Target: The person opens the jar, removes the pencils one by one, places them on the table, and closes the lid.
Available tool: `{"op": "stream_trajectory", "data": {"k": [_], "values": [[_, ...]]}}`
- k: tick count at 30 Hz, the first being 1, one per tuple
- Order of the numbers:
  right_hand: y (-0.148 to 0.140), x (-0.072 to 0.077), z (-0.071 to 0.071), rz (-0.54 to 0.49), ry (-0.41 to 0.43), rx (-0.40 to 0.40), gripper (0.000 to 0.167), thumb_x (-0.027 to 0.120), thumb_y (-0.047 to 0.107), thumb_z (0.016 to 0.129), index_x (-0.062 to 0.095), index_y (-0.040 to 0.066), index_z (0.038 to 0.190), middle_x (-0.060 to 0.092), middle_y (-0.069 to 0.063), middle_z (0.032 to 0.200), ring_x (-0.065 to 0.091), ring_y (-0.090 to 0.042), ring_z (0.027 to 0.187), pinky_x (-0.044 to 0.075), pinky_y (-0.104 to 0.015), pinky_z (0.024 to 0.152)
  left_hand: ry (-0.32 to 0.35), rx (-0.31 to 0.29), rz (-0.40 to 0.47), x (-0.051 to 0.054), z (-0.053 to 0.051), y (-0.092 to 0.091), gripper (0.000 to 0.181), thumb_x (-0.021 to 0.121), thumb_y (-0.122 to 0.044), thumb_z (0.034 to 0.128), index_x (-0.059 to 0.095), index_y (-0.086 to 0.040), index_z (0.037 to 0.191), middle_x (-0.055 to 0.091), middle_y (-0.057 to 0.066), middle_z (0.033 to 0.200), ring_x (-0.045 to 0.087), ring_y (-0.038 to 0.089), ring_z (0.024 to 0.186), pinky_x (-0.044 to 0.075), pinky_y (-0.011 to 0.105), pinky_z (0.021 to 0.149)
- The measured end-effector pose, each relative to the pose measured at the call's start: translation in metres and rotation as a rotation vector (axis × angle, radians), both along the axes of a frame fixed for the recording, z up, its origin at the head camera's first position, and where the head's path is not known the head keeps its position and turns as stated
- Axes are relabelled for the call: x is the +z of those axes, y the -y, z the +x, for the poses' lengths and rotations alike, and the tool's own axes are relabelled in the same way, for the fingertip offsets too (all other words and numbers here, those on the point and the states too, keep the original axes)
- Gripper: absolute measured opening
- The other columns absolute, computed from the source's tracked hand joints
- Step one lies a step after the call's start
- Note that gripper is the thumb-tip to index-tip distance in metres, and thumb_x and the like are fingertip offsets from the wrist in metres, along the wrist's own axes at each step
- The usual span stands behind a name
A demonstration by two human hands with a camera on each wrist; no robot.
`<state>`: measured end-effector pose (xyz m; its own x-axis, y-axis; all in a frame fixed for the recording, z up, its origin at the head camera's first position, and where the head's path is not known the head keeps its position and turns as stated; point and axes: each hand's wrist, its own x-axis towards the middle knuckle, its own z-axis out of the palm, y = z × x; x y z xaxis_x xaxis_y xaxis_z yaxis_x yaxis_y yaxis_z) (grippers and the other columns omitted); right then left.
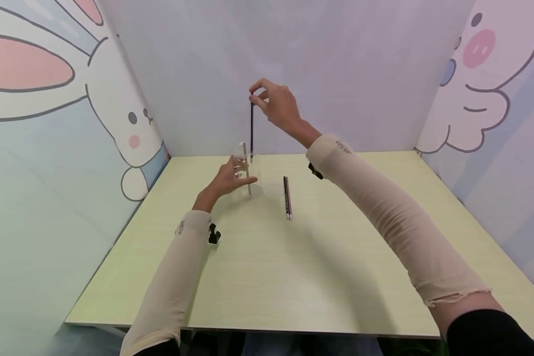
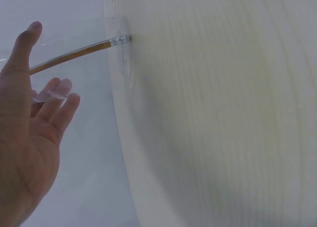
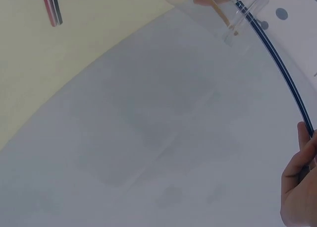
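Observation:
A clear, see-through jar (image 1: 255,170) stands upright near the far side of the table. My left hand (image 1: 224,179) holds it from the left, thumb in front and fingers behind. Inside leans a wood-coloured pencil (image 2: 81,52), its metal-banded end at the bottom. Above the jar, my right hand (image 1: 279,103) pinches a dark blue pencil (image 3: 282,68) by its top. That pencil hangs almost vertical, with its lower end inside the jar's mouth. To the right of the jar, two pencils (image 1: 287,198), one dark and one reddish, lie side by side on the table.
A clear round disc (image 1: 273,191), perhaps a lid, lies between the jar and the two pencils. The pale wood table (image 1: 249,277) ends at a plain back wall (image 1: 196,99). Printed side walls stand left and right.

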<state>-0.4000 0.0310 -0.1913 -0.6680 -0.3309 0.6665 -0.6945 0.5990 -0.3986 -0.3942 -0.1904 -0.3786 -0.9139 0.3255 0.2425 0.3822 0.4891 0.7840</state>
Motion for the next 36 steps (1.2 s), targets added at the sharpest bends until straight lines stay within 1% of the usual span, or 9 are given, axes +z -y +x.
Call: {"op": "stream_trajectory", "data": {"k": [3, 8, 12, 17, 21, 24, 26, 31, 36], "values": [[-0.004, 0.006, 0.000, -0.014, 0.001, -0.010, 0.028, 0.062, 0.033, 0.106, 0.067, 0.016, 0.128, 0.077, -0.003, 0.116, 0.072, -0.016, 0.074, 0.047, -0.025, 0.055, 0.003, 0.000, -0.001, 0.001, 0.000, -0.001, 0.086, 0.087, -0.033, 0.0865, 0.033, -0.011, 0.150, 0.053, 0.018, 0.144, 0.050, 0.038, 0.142, 0.045, 0.051, 0.115], [-0.010, 0.015, 0.000, -0.054, 0.005, -0.053, 0.029, 0.062, 0.033, 0.106, 0.067, 0.017, 0.129, 0.077, 0.000, 0.118, 0.074, -0.014, 0.083, 0.047, -0.024, 0.056, 0.004, -0.007, 0.004, 0.000, 0.001, -0.001, 0.088, 0.087, -0.031, 0.0871, 0.031, -0.010, 0.153, 0.052, 0.020, 0.145, 0.048, 0.039, 0.143, 0.044, 0.051, 0.116], [-0.015, 0.021, 0.000, -0.087, 0.013, -0.087, 0.028, 0.062, 0.034, 0.106, 0.067, 0.019, 0.129, 0.077, 0.002, 0.119, 0.074, -0.014, 0.081, 0.047, -0.024, 0.056, 0.003, -0.013, 0.003, 0.000, 0.002, 0.000, 0.087, 0.087, -0.030, 0.0873, 0.032, -0.008, 0.151, 0.052, 0.021, 0.145, 0.048, 0.039, 0.143, 0.044, 0.052, 0.116], [-0.022, 0.024, -0.002, -0.125, 0.013, -0.093, 0.028, 0.061, 0.034, 0.106, 0.068, 0.020, 0.129, 0.077, 0.003, 0.119, 0.074, -0.013, 0.084, 0.050, -0.024, 0.058, 0.006, -0.011, 0.009, 0.000, 0.002, 0.001, 0.085, 0.087, -0.030, 0.0874, 0.033, -0.008, 0.150, 0.053, 0.021, 0.144, 0.049, 0.039, 0.142, 0.044, 0.052, 0.115], [-0.030, 0.021, -0.004, -0.135, 0.027, -0.099, 0.028, 0.061, 0.035, 0.106, 0.068, 0.020, 0.130, 0.077, 0.002, 0.119, 0.073, -0.013, 0.083, 0.053, -0.025, 0.060, 0.003, -0.013, 0.015, -0.001, 0.002, 0.001, 0.086, 0.087, -0.029, 0.0875, 0.033, -0.009, 0.151, 0.053, 0.021, 0.143, 0.049, 0.039, 0.142, 0.044, 0.052, 0.115], [-0.037, 0.013, -0.007, -0.120, 0.039, -0.114, 0.029, 0.060, 0.035, 0.107, 0.068, 0.021, 0.130, 0.076, 0.001, 0.120, 0.071, -0.014, 0.076, 0.055, -0.025, 0.061, -0.003, -0.010, 0.004, -0.001, 0.001, 0.002, 0.085, 0.086, -0.030, 0.0879, 0.033, -0.008, 0.150, 0.053, 0.020, 0.144, 0.049, 0.039, 0.142, 0.044, 0.051, 0.116], [-0.042, 0.004, -0.010, -0.104, 0.037, -0.123, 0.029, 0.060, 0.035, 0.107, 0.068, 0.021, 0.131, 0.077, -0.001, 0.120, 0.069, -0.015, 0.071, 0.055, -0.025, 0.061, -0.006, -0.008, -0.006, -0.001, 0.001, 0.003, 0.085, 0.086, -0.031, 0.0883, 0.033, -0.007, 0.150, 0.052, 0.020, 0.144, 0.049, 0.038, 0.142, 0.044, 0.050, 0.116], [-0.057, -0.027, -0.016, -0.049, 0.065, -0.121, 0.031, 0.061, 0.036, 0.107, 0.069, 0.020, 0.132, 0.077, -0.006, 0.118, 0.064, -0.018, 0.059, 0.054, -0.028, 0.056, -0.008, -0.013, -0.011, -0.001, 0.002, 0.003, 0.087, 0.086, -0.031, 0.0886, 0.031, -0.008, 0.152, 0.051, 0.020, 0.144, 0.048, 0.038, 0.143, 0.044, 0.050, 0.116], [-0.071, -0.060, -0.020, -0.011, 0.125, -0.115, 0.029, 0.062, 0.032, 0.107, 0.069, 0.018, 0.131, 0.077, -0.007, 0.116, 0.068, -0.022, 0.063, 0.054, -0.031, 0.056, -0.013, -0.014, -0.012, -0.001, 0.002, 0.002, 0.089, 0.086, -0.032, 0.0880, 0.030, -0.008, 0.153, 0.051, 0.020, 0.144, 0.048, 0.038, 0.143, 0.044, 0.049, 0.116]]}}
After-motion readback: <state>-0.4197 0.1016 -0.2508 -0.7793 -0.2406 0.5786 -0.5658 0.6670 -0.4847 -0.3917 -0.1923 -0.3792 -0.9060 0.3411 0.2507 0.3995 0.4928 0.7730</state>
